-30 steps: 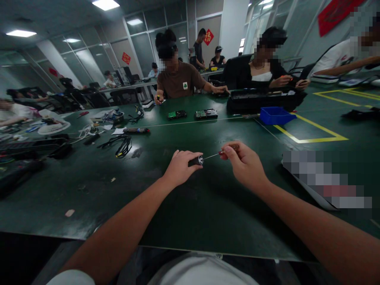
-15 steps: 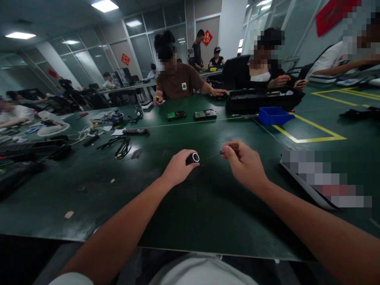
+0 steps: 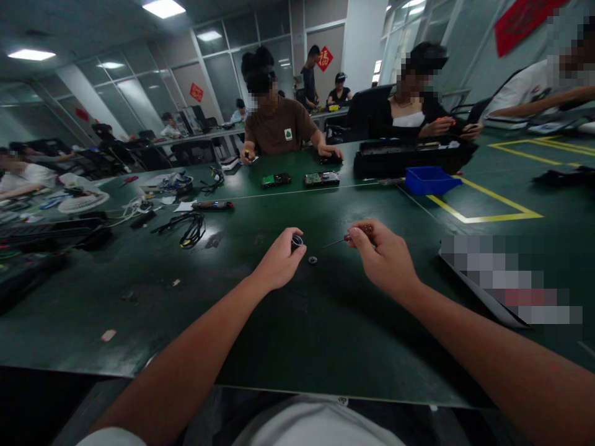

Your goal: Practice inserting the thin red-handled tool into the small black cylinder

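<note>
Holding dark cylinder (image 3: 297, 241): left hand (image 3: 282, 259) wrapped around it | thin screwdriver (image 3: 335, 241): gripped in right hand (image 3: 383, 255), tip apart from cylinder | small round part (image 3: 313, 260): between hands, apparently on desk (image 3: 325, 334) | I'd brace cylinder, tip clear of left hand

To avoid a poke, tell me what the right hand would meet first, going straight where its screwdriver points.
The screwdriver would likely meet the left hand first, around the thumb; the small round piece lies close to that line, depth unclear.
</note>
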Tool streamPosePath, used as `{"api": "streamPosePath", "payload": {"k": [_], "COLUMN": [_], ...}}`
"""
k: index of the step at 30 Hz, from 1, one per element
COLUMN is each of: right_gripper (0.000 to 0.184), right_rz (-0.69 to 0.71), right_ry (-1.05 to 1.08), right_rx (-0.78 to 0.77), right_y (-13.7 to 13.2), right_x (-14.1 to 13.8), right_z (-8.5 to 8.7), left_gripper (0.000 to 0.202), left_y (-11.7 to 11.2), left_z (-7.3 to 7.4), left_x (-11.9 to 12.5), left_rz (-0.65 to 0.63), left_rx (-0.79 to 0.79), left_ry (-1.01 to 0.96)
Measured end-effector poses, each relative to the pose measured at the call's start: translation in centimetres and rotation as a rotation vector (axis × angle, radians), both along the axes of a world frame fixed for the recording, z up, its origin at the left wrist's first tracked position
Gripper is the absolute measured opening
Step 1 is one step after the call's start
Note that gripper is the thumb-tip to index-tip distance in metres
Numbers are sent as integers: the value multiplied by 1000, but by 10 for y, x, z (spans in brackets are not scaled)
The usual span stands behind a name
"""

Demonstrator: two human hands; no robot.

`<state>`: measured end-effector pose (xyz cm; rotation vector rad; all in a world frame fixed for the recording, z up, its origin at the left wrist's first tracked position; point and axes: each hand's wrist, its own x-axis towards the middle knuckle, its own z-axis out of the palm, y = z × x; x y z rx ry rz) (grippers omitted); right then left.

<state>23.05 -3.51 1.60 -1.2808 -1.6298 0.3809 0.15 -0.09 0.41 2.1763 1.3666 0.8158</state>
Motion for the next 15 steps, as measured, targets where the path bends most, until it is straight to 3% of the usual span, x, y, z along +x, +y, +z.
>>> {"api": "streamPosePath", "payload": {"k": [5,12,15], "right_gripper": [25,25,26], "right_rz": [9,11,11], "right_ry": [2,-14,-15], "right_rx": [-10,-25,-24], "right_y": [-1,0,0], "right_x": [-1,-2,-2], "right_z": [1,0,0], "left_gripper": [32,41,36], "left_y": [2,5,6], "left_z": [-4,-13,-12], "left_x": [1,11,14], "left_rz": [-50,-168,-181], "left_rx": [-29,74,94], "left_ry": [178,472,515]}}
